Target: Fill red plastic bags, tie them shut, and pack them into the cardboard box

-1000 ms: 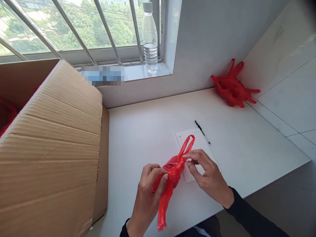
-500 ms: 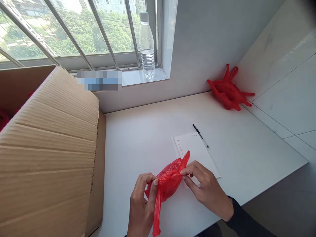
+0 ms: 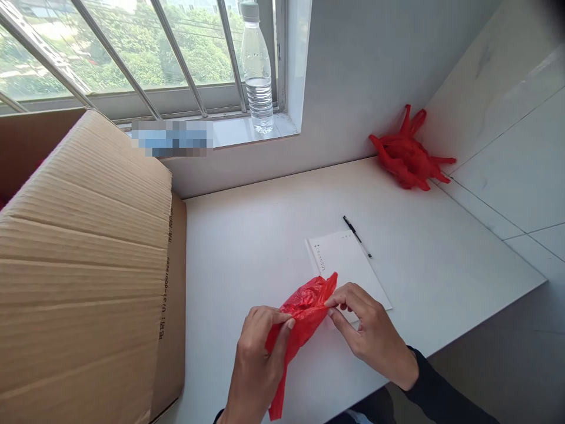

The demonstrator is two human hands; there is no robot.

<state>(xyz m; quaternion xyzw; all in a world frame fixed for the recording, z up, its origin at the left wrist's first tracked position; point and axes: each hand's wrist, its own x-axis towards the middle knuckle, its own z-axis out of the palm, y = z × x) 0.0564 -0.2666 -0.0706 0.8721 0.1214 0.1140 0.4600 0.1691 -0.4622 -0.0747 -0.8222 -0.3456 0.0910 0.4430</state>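
Note:
A crumpled red plastic bag point(image 3: 304, 315) is held up between my two hands, over the near part of the white table. My left hand point(image 3: 260, 353) pinches its left side between thumb and forefinger, and a strip of the bag hangs down below that hand. On the other side, my right hand point(image 3: 364, 321) pinches the bag's edge with thumb and forefinger. One pointed end of the bag sticks up beside the right fingertips. Whether anything lies inside the bag, I cannot tell.
Behind my right hand lies a white paper pad point(image 3: 348, 259) with a black pen point(image 3: 357, 237) beside it. More red bags point(image 3: 406, 153) are heaped in the far corner of the table point(image 3: 238, 247). A cardboard box point(image 3: 88, 282) stands at left; a water bottle point(image 3: 258, 76) is on the windowsill.
My left hand has moved slightly right along the bag, toward my right hand. The bag's edge between the hands looks more spread. The view has shifted a little.

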